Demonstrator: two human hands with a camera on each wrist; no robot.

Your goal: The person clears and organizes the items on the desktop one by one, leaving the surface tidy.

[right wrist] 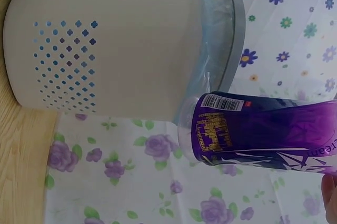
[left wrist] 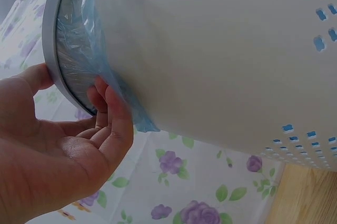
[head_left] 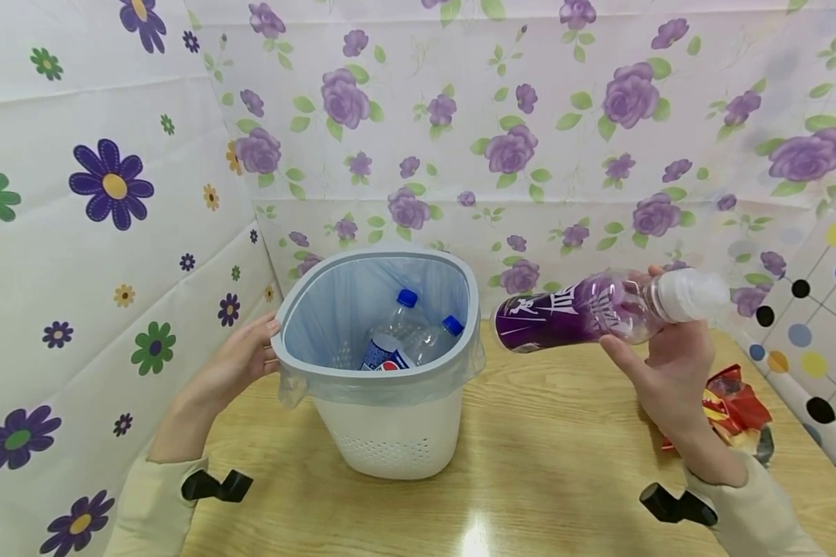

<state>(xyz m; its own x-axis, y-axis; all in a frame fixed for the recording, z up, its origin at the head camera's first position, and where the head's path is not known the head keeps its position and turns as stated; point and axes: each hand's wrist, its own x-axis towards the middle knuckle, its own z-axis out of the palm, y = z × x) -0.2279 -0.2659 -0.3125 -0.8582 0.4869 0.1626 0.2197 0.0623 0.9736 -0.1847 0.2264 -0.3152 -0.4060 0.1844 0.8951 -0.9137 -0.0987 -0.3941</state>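
Observation:
My left hand (head_left: 240, 357) grips the grey rim of a white waste bin (head_left: 397, 425) at its left side, thumb and fingers at the rim in the left wrist view (left wrist: 79, 140). A pale blue bin liner (head_left: 320, 309) hangs over the rim. Inside lie clear plastic bottles (head_left: 437, 340) with blue caps and a blue Pepsi cup (head_left: 385, 354). My right hand (head_left: 672, 371) holds a plastic drink bottle (head_left: 553, 319) with a purple label and white cap, lying sideways. The bottle's base points at the bin, just right of the rim.
A crumpled red snack packet (head_left: 738, 410) lies on the wooden table (head_left: 550, 456) behind my right wrist. Flowered sheets (head_left: 418, 155) hang at the back and left. A dotted, tiled covering (head_left: 808, 325) stands along the right edge.

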